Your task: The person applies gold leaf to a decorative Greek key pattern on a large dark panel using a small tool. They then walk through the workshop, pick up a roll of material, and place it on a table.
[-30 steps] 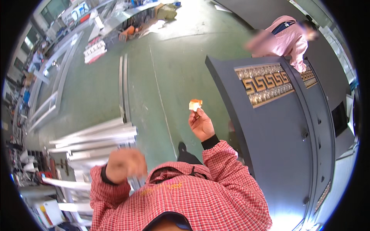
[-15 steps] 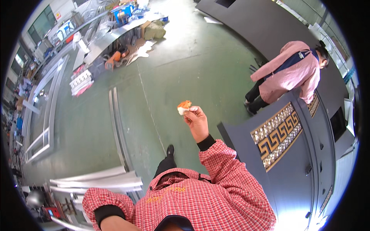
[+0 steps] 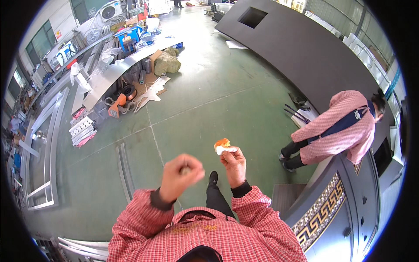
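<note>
My right hand (image 3: 234,165) is closed in a pinch on a small piece of food (image 3: 221,146), white below with an orange-red topping, like a bit of filled bun. To its left my left hand (image 3: 175,177) is raised in front of my chest, its fingers curled and smeared by motion. A small greyish-green patch shows within the curled fingers, too blurred to name. The two hands are apart, both above the green floor (image 3: 192,126).
At right, a person in a pink checked smock (image 3: 338,126) bends over a dark panel door (image 3: 331,222) with gold key-pattern trim. A long dark grey panel (image 3: 301,48) stretches behind. Far left are a cluttered metal-topped bench (image 3: 131,59) and a silver frame (image 3: 56,148).
My left hand has risen from the lower left edge to beside the right hand. The food piece sits lower and farther right in view, still pinched. My view has shifted.
</note>
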A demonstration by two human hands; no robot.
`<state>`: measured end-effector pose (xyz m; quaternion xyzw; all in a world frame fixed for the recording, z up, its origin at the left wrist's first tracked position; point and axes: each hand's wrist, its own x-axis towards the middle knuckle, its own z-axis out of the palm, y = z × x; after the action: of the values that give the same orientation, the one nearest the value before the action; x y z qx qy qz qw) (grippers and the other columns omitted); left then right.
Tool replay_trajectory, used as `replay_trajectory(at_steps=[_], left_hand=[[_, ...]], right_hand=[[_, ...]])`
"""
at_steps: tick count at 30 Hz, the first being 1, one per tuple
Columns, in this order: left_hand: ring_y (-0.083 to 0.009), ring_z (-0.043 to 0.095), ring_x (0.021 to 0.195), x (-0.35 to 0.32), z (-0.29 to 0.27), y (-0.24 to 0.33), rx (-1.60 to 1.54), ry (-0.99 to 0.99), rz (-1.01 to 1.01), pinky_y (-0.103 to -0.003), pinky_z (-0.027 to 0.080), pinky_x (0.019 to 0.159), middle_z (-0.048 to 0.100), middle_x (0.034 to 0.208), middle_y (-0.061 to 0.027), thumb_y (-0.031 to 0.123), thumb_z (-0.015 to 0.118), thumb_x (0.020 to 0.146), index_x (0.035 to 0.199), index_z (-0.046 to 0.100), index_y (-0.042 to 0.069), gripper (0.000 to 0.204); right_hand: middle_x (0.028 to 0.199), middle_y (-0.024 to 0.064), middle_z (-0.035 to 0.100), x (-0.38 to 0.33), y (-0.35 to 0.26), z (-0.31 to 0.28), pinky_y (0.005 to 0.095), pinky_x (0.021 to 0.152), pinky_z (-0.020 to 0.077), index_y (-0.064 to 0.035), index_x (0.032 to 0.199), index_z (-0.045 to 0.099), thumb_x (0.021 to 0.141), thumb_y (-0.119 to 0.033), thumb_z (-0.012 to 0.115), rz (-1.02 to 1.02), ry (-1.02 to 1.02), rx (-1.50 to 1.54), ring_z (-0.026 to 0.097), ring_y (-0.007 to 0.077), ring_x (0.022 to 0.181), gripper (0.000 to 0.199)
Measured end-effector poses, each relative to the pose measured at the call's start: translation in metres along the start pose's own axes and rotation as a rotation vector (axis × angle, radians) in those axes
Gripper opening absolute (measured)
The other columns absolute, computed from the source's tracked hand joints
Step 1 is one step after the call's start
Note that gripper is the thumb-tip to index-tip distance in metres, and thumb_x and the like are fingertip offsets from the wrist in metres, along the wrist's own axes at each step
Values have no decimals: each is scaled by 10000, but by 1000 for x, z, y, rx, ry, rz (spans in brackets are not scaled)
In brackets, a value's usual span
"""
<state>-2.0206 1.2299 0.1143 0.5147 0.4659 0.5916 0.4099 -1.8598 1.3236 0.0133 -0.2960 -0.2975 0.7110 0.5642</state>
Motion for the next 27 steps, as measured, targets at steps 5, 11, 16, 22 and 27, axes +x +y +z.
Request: replay_trajectory(at_steps=[5,11,16,22,27], left_hand=[[-22,469,587,129,2,-92,-78,120,-105,-169,363,478,549,821,0,36,690,728,1006,499,39,337],[-2,474,623,259,-4,-107,-127,233,-171,-133,368,519,546,917,-2,78,715,735,1028,506,23,364],[31,396,558,358,-11,-138,-183,346,-152,-133,310,477,533,767,59,56,672,770,983,558,29,242],[7,395,476,504,-52,-175,-224,390,-108,-166,310,413,540,680,47,130,626,821,947,569,39,166],[-14,405,456,637,-100,-193,-298,399,-79,-170,321,397,570,702,23,154,626,820,914,580,41,154]], right_hand=[[890,25,619,109,-3,34,233,681,473,-83,922,551,825,-29,589,28,-148,124,561,86,757,117],[928,42,610,234,-14,75,272,736,495,-77,922,538,853,-28,555,128,-238,246,590,128,843,87],[918,42,604,335,-10,83,262,712,493,-74,924,531,853,-27,557,177,-203,238,592,129,823,89],[865,20,609,484,-14,92,217,648,466,-67,905,571,830,-34,584,227,-220,-22,559,82,694,83],[867,25,613,612,-29,67,217,626,470,-69,890,582,813,-36,595,302,-109,-238,554,76,673,85]])
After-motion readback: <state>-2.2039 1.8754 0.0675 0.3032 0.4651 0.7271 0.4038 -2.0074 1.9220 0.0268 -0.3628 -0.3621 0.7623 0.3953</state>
